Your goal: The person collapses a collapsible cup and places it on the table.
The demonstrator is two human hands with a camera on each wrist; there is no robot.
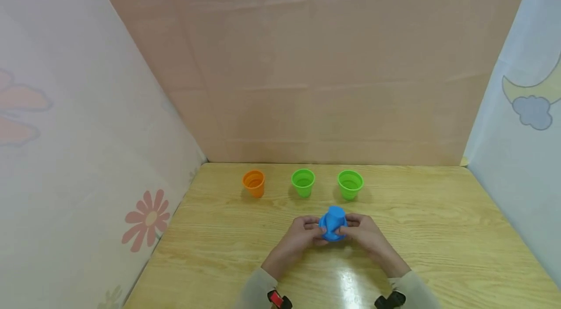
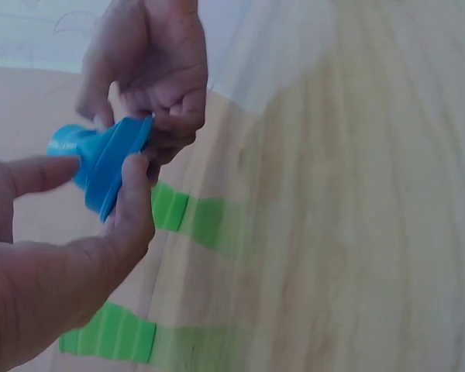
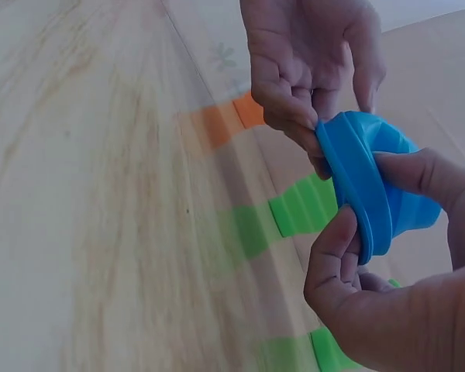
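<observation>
A blue collapsible cup (image 1: 336,217) is held bottom up above the near middle of the table, its ringed wall partly folded and dented. My left hand (image 1: 301,237) pinches it from the left, thumb on the wall and fingers at the wide rim. From the right, my right hand (image 1: 367,236) grips it the same way; in the right wrist view its thumb (image 3: 418,172) presses into the blue wall. In the left wrist view the cup (image 2: 108,167) is tilted, with its rim toward the table. The inside of the cup is hidden.
Behind the hands, an orange cup (image 1: 253,183), a green cup (image 1: 303,183) and a second green cup (image 1: 350,185) stand mouth up in a row on the wooden table (image 1: 438,231). A brown paper-like panel (image 1: 307,80) rises at the table's back edge, with printed sheets on both sides.
</observation>
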